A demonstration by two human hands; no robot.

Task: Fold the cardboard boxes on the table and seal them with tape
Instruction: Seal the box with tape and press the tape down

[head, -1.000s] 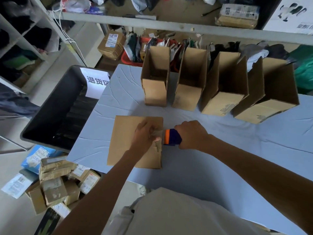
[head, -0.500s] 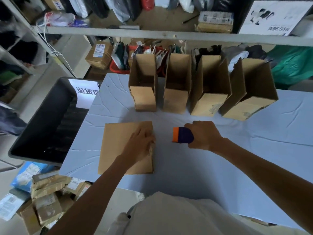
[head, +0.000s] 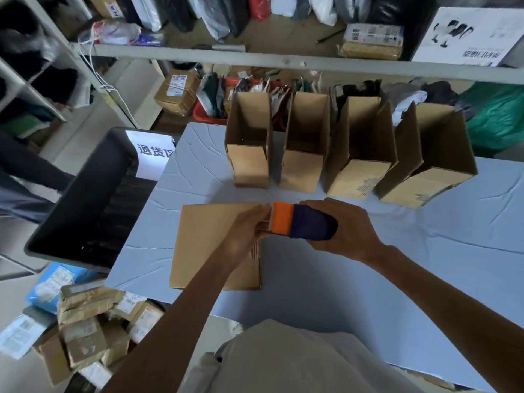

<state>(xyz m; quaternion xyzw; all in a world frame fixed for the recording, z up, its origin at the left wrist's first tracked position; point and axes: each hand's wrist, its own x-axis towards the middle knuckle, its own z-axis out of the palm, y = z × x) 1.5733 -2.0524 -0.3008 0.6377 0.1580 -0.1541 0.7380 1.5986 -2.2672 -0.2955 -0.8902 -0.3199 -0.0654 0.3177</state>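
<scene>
Head view: your right hand [head: 350, 232] was wrapped firmly round the blue body of the tape dispenser [head: 304, 226], orange mouth pointing left. Your left hand [head: 245, 235] had its fingertips bunched right at that mouth, and they looked pinched on the tape end [head: 267, 222], though the strip was too pale to be sure. Under the left hand the flat cardboard box [head: 208, 246] lay on the worktop [head: 425, 268], not yet folded, near its left edge. Four open boxes [head: 353, 154] stood in a row behind.

The risk, as I judged it: a thin pinch could let the tape snap back onto the roll or curl and stick to itself. Nothing pinned the flat box, so a pull could drag it off that near edge.
</scene>
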